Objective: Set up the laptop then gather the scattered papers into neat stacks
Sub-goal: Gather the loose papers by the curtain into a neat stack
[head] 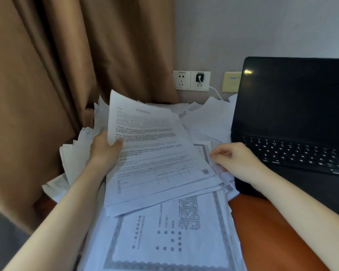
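Already the laptop (294, 122) stands open, while left of it the left hand (104, 147) pinches a sheaf of papers (155, 153) by its left edge, long axis running away from the person, and the right hand (237, 159), fingers curled, touches loose sheets between sheaf and laptop; print too blurred to read.

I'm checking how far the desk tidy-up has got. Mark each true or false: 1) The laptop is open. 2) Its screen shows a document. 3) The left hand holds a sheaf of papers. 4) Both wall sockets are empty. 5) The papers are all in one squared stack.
1) The laptop is open: true.
2) False; the screen is dark.
3) The left hand grips a sheaf of papers: true.
4) False; the right socket has a plug with a white cable.
5) False; loose papers lie scattered behind.
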The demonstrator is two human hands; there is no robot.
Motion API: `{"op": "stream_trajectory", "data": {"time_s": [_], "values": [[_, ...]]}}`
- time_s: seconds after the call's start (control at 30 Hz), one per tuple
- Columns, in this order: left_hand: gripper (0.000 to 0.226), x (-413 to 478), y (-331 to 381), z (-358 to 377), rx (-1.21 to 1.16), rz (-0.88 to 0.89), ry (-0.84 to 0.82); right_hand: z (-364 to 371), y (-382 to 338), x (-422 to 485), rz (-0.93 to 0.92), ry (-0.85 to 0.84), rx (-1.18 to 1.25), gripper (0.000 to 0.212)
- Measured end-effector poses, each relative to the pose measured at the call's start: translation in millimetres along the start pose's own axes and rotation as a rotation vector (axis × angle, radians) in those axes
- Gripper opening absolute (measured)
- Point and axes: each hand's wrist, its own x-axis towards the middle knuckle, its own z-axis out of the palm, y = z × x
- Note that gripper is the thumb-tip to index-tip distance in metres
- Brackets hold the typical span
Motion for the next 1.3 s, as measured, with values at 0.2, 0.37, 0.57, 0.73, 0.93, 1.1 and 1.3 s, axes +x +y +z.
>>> {"op": "stream_trajectory", "data": {"time_s": [0.2,0.37,0.57,0.73,0.93,1.1,1.3], "values": [[0.032,0,-2,-1,0.082,-0.026,0.165,0,-3,0,0.169,-0.102,0.297,0.031],[0.033,3,-6,-2,0.130,-0.072,0.236,-3,-16,-12,0.147,-0.407,0.024,0.007],[0.030,0,-1,0,0.087,-0.012,0.190,-18,6,10,0.038,0.275,-0.051,0.032],[0.027,-6,4,5,0.076,0.104,-0.024,-31,21,11,0.091,0.271,0.275,0.017],[0.029,-9,8,4,0.075,0.142,-0.045,-40,20,7,0.203,0.135,0.192,0.014],[0.030,-9,8,5,0.091,0.144,-0.133,-49,26,11,0.143,0.595,0.464,0.017],[0.030,-8,6,3,0.056,0.108,-0.038,-57,26,12,0.103,0.876,0.734,0.019]]}}
